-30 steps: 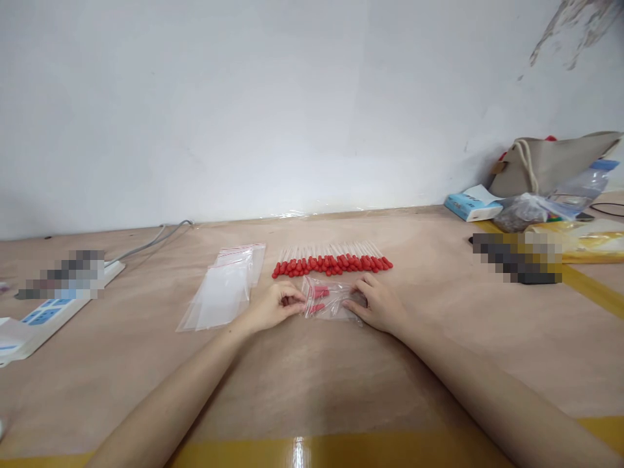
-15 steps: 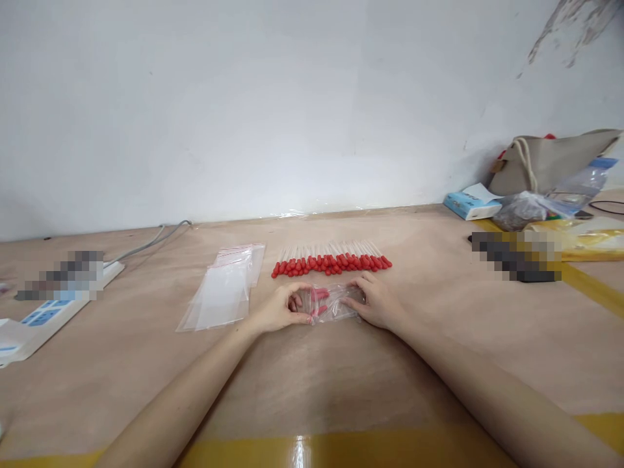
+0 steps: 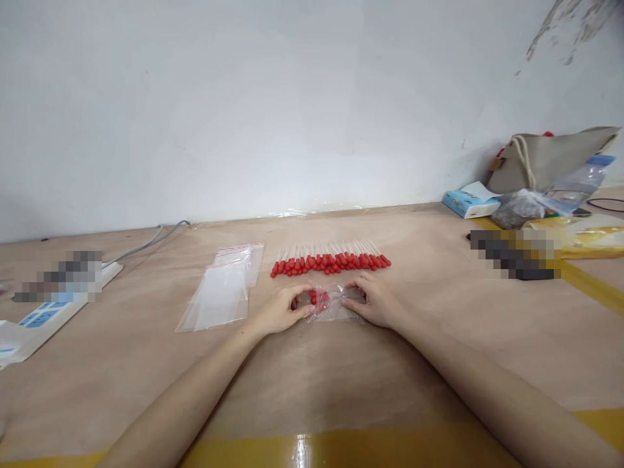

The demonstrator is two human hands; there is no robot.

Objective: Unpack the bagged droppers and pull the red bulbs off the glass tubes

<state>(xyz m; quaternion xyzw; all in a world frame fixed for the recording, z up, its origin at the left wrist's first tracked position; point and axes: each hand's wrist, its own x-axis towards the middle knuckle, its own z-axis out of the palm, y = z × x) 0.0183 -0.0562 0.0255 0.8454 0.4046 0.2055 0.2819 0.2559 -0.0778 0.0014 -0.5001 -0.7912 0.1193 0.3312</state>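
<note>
A small, clear, crinkled plastic bag [image 3: 336, 312] lies near the middle of the table, between two bare hands. Toward its left end, glossy red rounded tips [image 3: 319, 298] show through the film; glare and folds make them hard to count. The left hand [image 3: 288, 308] has its thumb and fingers bent around the bag's left end, pinching it. The right hand [image 3: 373, 301] holds the other end, thumb on the nearer side and fingers curled on the farther side.

Just beyond the bag runs a long, tidy row of thin, pale sticks with bright red bulb-shaped heads [image 3: 336, 262], the heads facing the person. Left of that row, a fanned stack of flat, clear plastic bags with red lines near their top edges [image 3: 221, 299] rests on the wood-coloured tabletop [image 3: 312, 383].

Farther left are a white power strip with blue sockets [image 3: 53, 315] and a grey cable [image 3: 151, 241]. Well to the right lie a black flat object [image 3: 536, 273], partly pixelated, and a blue-and-white packet of tissues [image 3: 468, 205], with a beige bag with a rope handle [image 3: 560, 156] behind. Glossy yellow tape [image 3: 253, 448] crosses the near edge. A plain whitish wall [image 3: 292, 97] fills the background.
</note>
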